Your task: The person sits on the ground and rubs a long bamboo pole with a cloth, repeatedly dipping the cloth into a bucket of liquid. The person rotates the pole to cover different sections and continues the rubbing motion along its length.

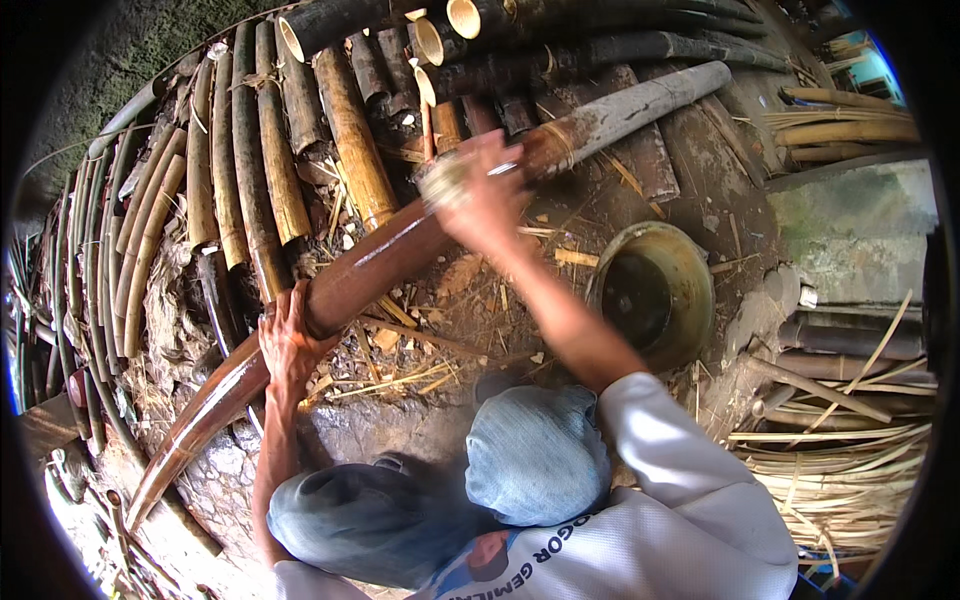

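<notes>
A long, wet, brown bamboo pole (385, 258) runs diagonally in front of me, from the lower left to a greyish far end at the upper right. My left hand (287, 342) grips it near the middle, fingers laid over its top. Farther along, my right hand (487, 205) presses on the pole, closed around a pale, fibrous-looking wad (443, 186). Motion blurs this hand and the wad, so the wad's exact kind cannot be made out. The pole's surface shines with wetness between the two hands.
A bucket (697, 290) with dark liquid stands right of the pole. Several bamboo lengths (355, 140) lie at the left and back, with dark poles (600, 52) stacked farther off. Split bamboo strips (850, 480) are piled at the right. Shavings litter the ground near my knees (540, 455).
</notes>
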A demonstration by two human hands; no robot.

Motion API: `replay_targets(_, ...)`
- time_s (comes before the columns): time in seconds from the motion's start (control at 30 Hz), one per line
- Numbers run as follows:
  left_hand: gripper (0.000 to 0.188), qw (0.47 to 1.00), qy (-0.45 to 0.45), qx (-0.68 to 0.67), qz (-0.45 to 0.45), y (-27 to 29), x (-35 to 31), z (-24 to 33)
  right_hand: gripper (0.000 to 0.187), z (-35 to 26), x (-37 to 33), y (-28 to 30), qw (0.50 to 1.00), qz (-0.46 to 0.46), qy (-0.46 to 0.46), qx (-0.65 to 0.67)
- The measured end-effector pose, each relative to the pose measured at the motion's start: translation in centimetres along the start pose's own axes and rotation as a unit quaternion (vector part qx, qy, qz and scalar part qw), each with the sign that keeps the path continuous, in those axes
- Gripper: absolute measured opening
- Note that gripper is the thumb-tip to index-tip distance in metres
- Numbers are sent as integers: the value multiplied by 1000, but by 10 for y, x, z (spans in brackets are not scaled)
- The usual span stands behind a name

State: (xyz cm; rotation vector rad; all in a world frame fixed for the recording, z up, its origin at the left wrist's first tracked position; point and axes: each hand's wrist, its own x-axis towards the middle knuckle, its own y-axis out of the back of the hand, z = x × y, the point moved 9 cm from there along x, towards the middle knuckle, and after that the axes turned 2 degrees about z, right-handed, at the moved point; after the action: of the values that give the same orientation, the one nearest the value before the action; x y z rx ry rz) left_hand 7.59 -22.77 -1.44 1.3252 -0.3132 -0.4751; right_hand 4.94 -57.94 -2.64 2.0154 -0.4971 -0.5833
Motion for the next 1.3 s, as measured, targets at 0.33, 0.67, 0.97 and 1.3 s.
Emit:
replay_targets(0.33, 98, 993, 28, -25, -108, 19, -77, -45, 84, 83, 19, 37, 963, 186, 168, -95)
replay_targets(0.67, 99, 976, 20, -144, -162, 8, -51, -39, 71, -76, -100, -79, 952, -19, 296, -77)
replay_targets(0.97, 116, 983, 24, 75, 168, -6, -111, -26, 80, 164, 85, 83, 959, 180, 90, -201)
replay_targets(1.3, 107, 997, 34, 50, 52, 14, -77, -61, 77, -49, -45, -51, 957, 66, 277, -61)
